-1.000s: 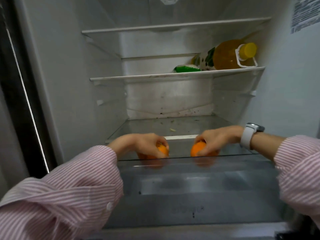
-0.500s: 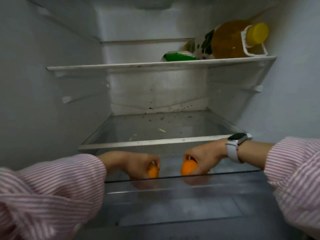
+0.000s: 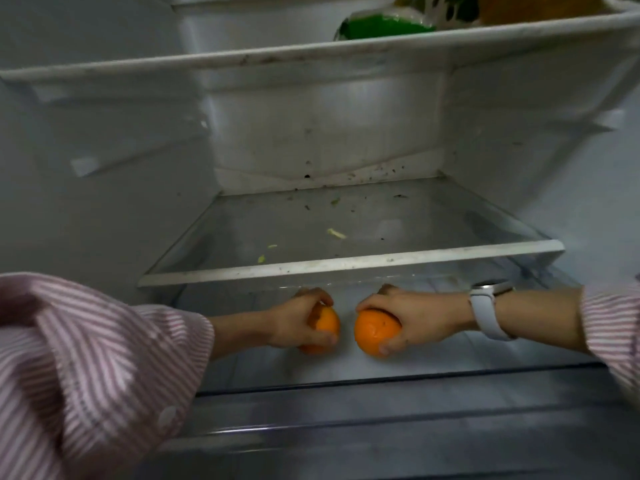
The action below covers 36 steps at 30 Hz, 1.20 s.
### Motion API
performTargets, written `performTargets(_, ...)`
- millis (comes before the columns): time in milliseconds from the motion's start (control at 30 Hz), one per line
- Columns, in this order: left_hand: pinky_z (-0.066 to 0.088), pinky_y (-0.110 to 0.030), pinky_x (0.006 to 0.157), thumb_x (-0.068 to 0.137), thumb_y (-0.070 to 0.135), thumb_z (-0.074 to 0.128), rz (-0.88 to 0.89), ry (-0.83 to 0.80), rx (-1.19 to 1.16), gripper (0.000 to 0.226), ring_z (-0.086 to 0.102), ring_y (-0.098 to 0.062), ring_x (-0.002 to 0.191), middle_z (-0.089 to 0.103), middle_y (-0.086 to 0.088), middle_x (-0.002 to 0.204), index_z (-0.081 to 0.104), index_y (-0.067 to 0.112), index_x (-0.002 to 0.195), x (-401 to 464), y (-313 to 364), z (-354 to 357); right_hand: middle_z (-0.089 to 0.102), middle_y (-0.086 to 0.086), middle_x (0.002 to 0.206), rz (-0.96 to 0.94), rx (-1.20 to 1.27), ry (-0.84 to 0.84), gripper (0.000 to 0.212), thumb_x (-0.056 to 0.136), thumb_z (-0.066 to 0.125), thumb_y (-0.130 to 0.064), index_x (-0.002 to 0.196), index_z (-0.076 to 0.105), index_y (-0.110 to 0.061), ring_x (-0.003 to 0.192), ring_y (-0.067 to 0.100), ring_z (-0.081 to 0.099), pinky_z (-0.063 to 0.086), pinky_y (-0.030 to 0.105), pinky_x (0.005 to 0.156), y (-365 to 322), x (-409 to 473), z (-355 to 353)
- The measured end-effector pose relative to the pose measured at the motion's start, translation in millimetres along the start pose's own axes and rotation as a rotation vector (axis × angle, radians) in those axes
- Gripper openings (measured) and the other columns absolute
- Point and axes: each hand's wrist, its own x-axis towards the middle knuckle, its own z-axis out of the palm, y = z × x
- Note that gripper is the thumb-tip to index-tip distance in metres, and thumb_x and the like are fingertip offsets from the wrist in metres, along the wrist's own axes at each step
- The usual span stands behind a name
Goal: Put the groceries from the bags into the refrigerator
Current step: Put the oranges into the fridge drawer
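I am looking into an open refrigerator. My left hand (image 3: 299, 323) grips an orange (image 3: 325, 323) from the left, fingers curled round it. A second orange (image 3: 374, 332) is held by my right hand (image 3: 412, 320), which wears a white watch. Both oranges are low inside the clear drawer (image 3: 381, 382) under the glass shelf (image 3: 346, 268), close together with a small gap between them. Whether they rest on the drawer floor I cannot tell.
The glass shelf above the drawer carries crumbs and small green scraps. One shelf higher (image 3: 311, 57), a green packet (image 3: 384, 26) and a bottle of yellow liquid (image 3: 519, 6) lie at the right. White side walls close in on both sides.
Both hands have gone down and forward with the oranges, from above the drawer's front edge to inside the drawer beneath the glass shelf. The camera has moved closer and lower.
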Motion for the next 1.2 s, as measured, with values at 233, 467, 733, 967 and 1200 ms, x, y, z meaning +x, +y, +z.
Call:
performTargets(233, 0.026, -0.02, 0.104, 0.082, 0.036, 0.067, -0.023, -0.085, 0.111, 0.085, 0.03, -0.018, 0.136, 0.026, -0.006, 0.151, 0.017, 0.011, 0.146, 0, -1, -3, 0.03, 0.008, 0.142, 0.045, -0.029, 0.014, 0.074, 0.085, 0.061, -0.035, 0.143, 0.018, -0.02, 0.125, 0.021, 0.039, 0.033, 0.021, 0.094, -2, -1, -3)
performTargets(467, 0.015, -0.038, 0.117, 0.08, 0.049, 0.064, -0.095, -0.258, 0.333, 0.107, 0.0, -0.024, 0.144, -0.013, -0.009, 0.156, -0.013, 0.015, 0.146, -6, 9, -16, 0.018, 0.003, 0.154, 0.091, -0.037, -0.109, 0.085, 0.087, 0.057, -0.038, 0.147, 0.0, -0.02, 0.138, 0.02, 0.026, 0.024, 0.027, 0.108, -8, -9, -13)
performTargets(733, 0.035, -0.04, 0.107, 0.088, 0.044, 0.054, -0.114, -0.371, 0.415, 0.059, 0.04, -0.022, 0.129, 0.038, -0.003, 0.144, 0.037, 0.021, 0.139, -43, 66, -68, 0.038, -0.003, 0.145, 0.116, -0.076, -0.211, 0.053, 0.094, 0.043, -0.037, 0.143, 0.027, -0.025, 0.129, 0.017, 0.041, 0.032, 0.031, 0.109, -50, -43, -63)
performTargets(967, 0.048, -0.032, 0.086, 0.09, 0.039, 0.054, 0.041, 0.475, 0.197, 0.03, 0.06, -0.02, 0.102, 0.065, -0.002, 0.11, 0.063, 0.022, 0.112, -83, 84, -90, 0.064, -0.003, 0.115, -0.037, 0.03, 0.516, 0.03, 0.095, 0.043, -0.026, 0.121, 0.057, -0.02, 0.102, 0.013, 0.06, 0.046, 0.03, 0.092, -80, -89, -77)
performTargets(1200, 0.041, -0.042, 0.088, 0.09, 0.031, 0.051, 0.066, 1.08, 0.264, 0.036, 0.052, -0.03, 0.112, 0.057, -0.008, 0.121, 0.054, 0.018, 0.123, -125, 111, -42, 0.066, 0.008, 0.113, -0.094, 0.059, 1.207, 0.027, 0.09, 0.045, -0.018, 0.109, 0.063, -0.012, 0.108, 0.026, 0.057, 0.042, 0.034, 0.093, -93, -110, -29)
